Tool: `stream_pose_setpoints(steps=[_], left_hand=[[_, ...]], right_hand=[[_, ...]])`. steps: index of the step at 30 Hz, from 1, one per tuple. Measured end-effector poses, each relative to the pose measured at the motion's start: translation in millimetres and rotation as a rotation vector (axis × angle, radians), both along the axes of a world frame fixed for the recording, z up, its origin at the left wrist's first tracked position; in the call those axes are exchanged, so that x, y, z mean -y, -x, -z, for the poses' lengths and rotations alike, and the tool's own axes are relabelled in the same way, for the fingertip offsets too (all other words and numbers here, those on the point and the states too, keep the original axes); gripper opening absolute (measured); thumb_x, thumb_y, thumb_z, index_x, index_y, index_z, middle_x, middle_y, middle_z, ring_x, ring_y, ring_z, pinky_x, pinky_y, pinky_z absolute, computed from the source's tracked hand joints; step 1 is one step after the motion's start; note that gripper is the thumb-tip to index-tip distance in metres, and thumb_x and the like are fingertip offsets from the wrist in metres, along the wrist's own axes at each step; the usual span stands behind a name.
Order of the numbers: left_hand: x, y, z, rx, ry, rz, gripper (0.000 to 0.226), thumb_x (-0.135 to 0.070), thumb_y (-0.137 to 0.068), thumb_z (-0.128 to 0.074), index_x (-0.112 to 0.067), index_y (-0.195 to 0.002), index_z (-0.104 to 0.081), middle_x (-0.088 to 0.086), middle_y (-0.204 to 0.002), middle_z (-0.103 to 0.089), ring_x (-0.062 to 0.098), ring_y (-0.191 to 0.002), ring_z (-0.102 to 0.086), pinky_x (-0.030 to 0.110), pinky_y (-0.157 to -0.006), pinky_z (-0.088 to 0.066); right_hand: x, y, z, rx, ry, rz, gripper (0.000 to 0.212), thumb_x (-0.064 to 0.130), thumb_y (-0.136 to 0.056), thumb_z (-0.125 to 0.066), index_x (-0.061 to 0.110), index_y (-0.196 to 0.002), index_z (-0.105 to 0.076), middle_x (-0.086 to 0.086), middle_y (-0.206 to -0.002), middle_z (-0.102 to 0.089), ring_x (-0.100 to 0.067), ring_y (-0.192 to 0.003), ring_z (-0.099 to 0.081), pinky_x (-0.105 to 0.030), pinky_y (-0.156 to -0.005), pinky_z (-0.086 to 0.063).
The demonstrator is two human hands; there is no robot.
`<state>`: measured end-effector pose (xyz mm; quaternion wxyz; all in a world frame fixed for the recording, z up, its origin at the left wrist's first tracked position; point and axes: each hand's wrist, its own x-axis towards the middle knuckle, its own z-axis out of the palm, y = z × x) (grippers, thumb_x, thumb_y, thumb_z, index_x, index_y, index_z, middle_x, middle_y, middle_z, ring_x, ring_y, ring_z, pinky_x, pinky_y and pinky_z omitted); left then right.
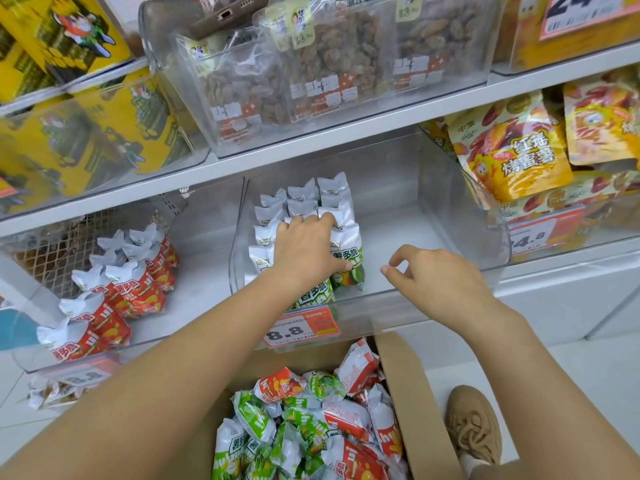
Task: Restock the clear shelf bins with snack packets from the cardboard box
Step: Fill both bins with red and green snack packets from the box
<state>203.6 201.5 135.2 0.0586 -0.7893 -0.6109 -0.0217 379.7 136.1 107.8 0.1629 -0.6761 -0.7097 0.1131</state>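
Left hand (304,251) is down inside the clear bin (498,237), palm flat over the green snack packets (346,252), fingers laid forward across their silver tops, thumb against the side of one green packet. The fingers look relaxed rather than curled round anything, though the packets partly hide the fingertips. Right hand (440,282) hovers just above the bin's near rim, holding nothing, fingers loosely bent, thumb and forefinger apart.

The green packets stand upright in rows along the left side of that bin; its right side is bare white floor. A price tag (300,329) reading 8.8 hangs on the bin's near wall.

To the left, a second clear bin (194,327) holds red snack packets (138,289) in a slanting row, upright too.

Near, below the shelf, the cardboard box (408,393) sits open on the floor, a loose heap of green and red packets (311,427) inside. A tan shoe (474,424) rests on the floor just right of the box.

Above, the higher shelf carries a bin of dried fruit bags (332,64), yellow boxes (69,39) on the far left, orange sweet-potato bags (512,150) to the right.
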Motion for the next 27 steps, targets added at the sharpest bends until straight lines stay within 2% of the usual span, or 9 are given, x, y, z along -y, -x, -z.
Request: stream_pose_setpoints(steps=[4,9,13,15,17,19,22,24,27], left_hand=[[-3,-4,0,-0.106,0.032,-0.013,0.067,-0.057,-0.075,-0.07,-0.022,-0.127,-0.047,0.003,-0.12,-0.061,0.027,-0.118,-0.047,0.039,-0.093,-0.031],[0,-2,-7,-0.117,0.056,0.013,0.073,-0.068,-0.077,-0.06,-0.022,-0.131,-0.047,0.004,-0.13,-0.054,0.027,-0.122,-0.045,0.04,-0.097,-0.032],[16,15,-27,0.149,-0.057,0.015,0.06,-0.064,-0.089,-0.044,-0.024,-0.133,-0.048,-0.002,-0.133,-0.056,0.024,-0.123,-0.045,0.038,-0.097,-0.032],[33,32,-37,0.332,-0.128,0.039,0.046,-0.054,-0.094,-0.046,-0.025,-0.129,-0.052,-0.011,-0.118,-0.062,0.022,-0.115,-0.049,0.036,-0.094,-0.032],[57,52,-43,0.526,-0.173,0.05,0.033,-0.042,-0.095,-0.051,-0.025,-0.123,-0.056,-0.023,-0.094,-0.061,0.018,-0.103,-0.051,0.031,-0.087,-0.034],[86,69,-37,0.677,-0.175,0.042,0.024,-0.036,-0.094,-0.053,-0.025,-0.114,-0.061,-0.022,-0.079,-0.058,0.011,-0.088,-0.052,0.025,-0.075,-0.036],[131,93,-4,0.834,-0.073,0.019,0.019,-0.035,-0.088,-0.051,-0.027,-0.096,-0.066,-0.01,-0.068,-0.062,0.0,-0.06,-0.05,0.016,-0.056,-0.033],[160,110,32,0.847,0.059,-0.03,0.014,-0.031,-0.091,-0.054,-0.027,-0.095,-0.067,-0.008,-0.07,-0.065,0.001,-0.06,-0.054,0.017,-0.059,-0.04],[197,133,96,0.69,0.357,-0.115,0.012,-0.027,-0.094,-0.055,-0.029,-0.098,-0.067,-0.011,-0.079,-0.066,0.005,-0.069,-0.06,0.028,-0.07,-0.05]], right_hand=[[0,1,-1,0.003,0.008,0.001,0.036,0.05,-0.098,-0.036,0.029,-0.119,-0.055,0.004,-0.103,-0.07,-0.02,-0.098,-0.061,-0.027,-0.066,-0.034],[2,0,-2,-0.003,0.024,-0.006,0.035,0.049,-0.098,-0.037,0.029,-0.122,-0.054,0.005,-0.103,-0.07,-0.02,-0.099,-0.061,-0.028,-0.067,-0.036],[12,6,-8,-0.059,-0.135,-0.025,0.03,0.042,-0.098,-0.041,0.028,-0.12,-0.056,0.009,-0.105,-0.068,-0.017,-0.098,-0.062,-0.029,-0.07,-0.041],[26,12,-14,-0.202,-0.277,-0.033,0.024,0.037,-0.097,-0.046,0.028,-0.113,-0.062,0.011,-0.105,-0.065,-0.013,-0.094,-0.061,-0.03,-0.072,-0.044],[44,18,-21,-0.389,-0.302,-0.036,0.017,0.033,-0.094,-0.051,0.03,-0.103,-0.065,0.015,-0.094,-0.065,-0.007,-0.082,-0.061,-0.03,-0.072,-0.046],[61,26,-24,-0.463,-0.214,-0.071,0.012,0.033,-0.092,-0.054,0.032,-0.097,-0.065,0.018,-0.083,-0.064,-0.003,-0.075,-0.06,-0.029,-0.071,-0.046],[79,47,-8,-0.292,0.021,-0.205,0.015,0.039,-0.093,-0.054,0.03,-0.099,-0.065,0.015,-0.083,-0.064,-0.008,-0.078,-0.062,-0.03,-0.073,-0.047],[88,65,17,-0.112,0.223,-0.326,0.021,0.041,-0.094,-0.052,0.027,-0.107,-0.063,0.01,-0.093,-0.065,-0.012,-0.09,-0.061,-0.027,-0.073,-0.042],[102,83,65,0.131,0.535,-0.495,0.035,0.042,-0.095,-0.051,0.019,-0.121,-0.056,-0.003,-0.112,-0.062,-0.02,-0.107,-0.057,-0.027,-0.077,-0.039]])
